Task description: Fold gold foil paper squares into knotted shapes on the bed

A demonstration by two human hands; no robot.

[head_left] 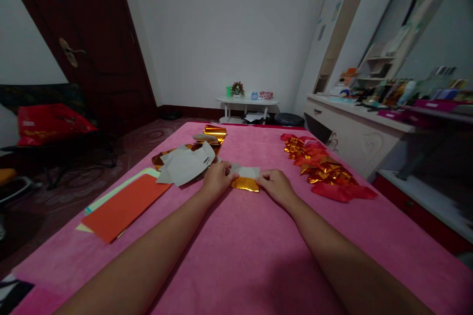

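Note:
Between my two hands is a small sheet of gold foil paper (246,184), its near part folded so the shiny gold faces up and its far part showing the pale grey back. My left hand (218,177) pinches its left edge. At the right edge, my right hand (275,183) has its fingers closed on the same sheet. Left of my left hand lies a loose pile of grey-backed foil sheets (186,165). Folded red and gold foil pieces (321,167) are heaped in a row on the right.
A pink cloth (236,251) covers the table. Orange paper (125,206) lies over paler sheets at the left, and a gold foil roll (215,133) is at the far side. A white dresser (351,123) stands right; a red bag (51,125) sits on a chair left.

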